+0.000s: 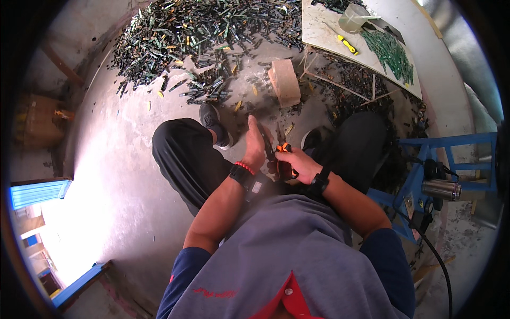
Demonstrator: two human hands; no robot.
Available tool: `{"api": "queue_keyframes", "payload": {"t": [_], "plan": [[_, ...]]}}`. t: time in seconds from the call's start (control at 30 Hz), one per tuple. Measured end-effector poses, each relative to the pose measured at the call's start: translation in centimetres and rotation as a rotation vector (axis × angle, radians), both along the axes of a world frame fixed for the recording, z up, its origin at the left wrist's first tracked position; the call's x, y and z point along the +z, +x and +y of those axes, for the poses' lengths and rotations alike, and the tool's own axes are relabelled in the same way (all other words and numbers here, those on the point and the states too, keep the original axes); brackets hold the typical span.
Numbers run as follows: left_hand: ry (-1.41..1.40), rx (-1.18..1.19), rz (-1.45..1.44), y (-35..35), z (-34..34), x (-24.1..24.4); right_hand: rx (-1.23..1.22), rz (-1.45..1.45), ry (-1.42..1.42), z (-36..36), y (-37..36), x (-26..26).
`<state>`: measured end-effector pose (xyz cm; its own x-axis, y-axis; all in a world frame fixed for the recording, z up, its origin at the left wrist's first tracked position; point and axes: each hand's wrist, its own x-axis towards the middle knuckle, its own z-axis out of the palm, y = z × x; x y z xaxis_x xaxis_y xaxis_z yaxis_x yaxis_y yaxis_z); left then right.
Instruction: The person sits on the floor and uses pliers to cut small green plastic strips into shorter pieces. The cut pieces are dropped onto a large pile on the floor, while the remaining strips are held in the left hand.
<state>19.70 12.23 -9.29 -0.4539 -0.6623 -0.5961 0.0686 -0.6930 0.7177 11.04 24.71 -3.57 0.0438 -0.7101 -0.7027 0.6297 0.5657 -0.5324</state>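
Between my knees, my left hand (pixel 255 142) is turned on edge with its fingers extended, against a dark narrow strip (pixel 266 140). Whether the fingers grip the strip cannot be made out. Close on its right, my right hand (pixel 301 162) is closed around pliers with orange and black handles (pixel 284 148), their jaws pointing away from me. A brick-like block (pixel 285 83) stands on the floor beyond both hands. Farther off lies a large heap of dark and green strips (pixel 191 36), with a few yellow pieces scattered about.
At the upper right, a low table (pixel 330 44) bears a yellow-handled screwdriver (pixel 348 44), green strips (pixel 390 56) and a clear plastic jug (pixel 353 18). Right of me stands a blue stool (pixel 412 179) beside a metal flask (pixel 441 189). A black cable (pixel 432 243) curves down there.
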Motion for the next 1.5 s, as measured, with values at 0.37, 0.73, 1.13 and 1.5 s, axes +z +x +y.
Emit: {"api": "queue_keyframes", "payload": {"t": [0.37,0.73,1.13,1.5], "plan": [[0.192,-0.076,0.034,0.4,-0.2,1.6,-0.046,0.207,-0.098,0.3,-4.3,1.8],[0.222,-0.148,0.055,0.7,-0.4,0.9,-0.087,0.393,-0.045,-3.1,-13.3,2.6],[0.175,-0.142,-0.009,1.3,-0.7,0.9,-0.179,0.668,0.175,-7.5,-22.3,1.5],[0.152,-0.178,-0.006,1.4,-0.8,0.3,-0.184,0.714,0.210,-8.6,-23.5,1.9]]}}
